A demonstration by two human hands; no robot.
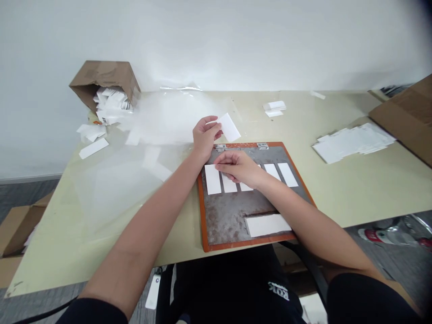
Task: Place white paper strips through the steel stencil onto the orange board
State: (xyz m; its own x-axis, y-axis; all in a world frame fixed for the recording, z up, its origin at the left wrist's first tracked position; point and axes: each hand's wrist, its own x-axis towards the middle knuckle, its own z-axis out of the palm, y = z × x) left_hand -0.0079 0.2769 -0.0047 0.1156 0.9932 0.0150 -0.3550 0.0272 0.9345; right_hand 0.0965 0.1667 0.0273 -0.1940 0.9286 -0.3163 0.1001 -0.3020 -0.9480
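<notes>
A small white card point(229, 128) is pinched between the thumb and fingers of my left hand point(205, 136), just above the board's hinged far edge. My right hand point(240, 169) is over the dark board point(222, 216), thumb and forefinger closed at the upper right corner of another white card point(212, 180). That card is the leftmost of a row of several white cards point(288, 174) across the board, some partly covered by my right hand. Nearer me, a stack of white strips point(266, 225) sits in a recess, its right end behind my right forearm.
At back left, a cardboard box point(101, 72) on its side holds many white pieces. Clear plastic sheeting point(114, 189) spreads over the table's left. To the right are fanned white cards point(354, 141) beside a larger cardboard box point(408, 117); a small card pile point(275, 106) lies farther back.
</notes>
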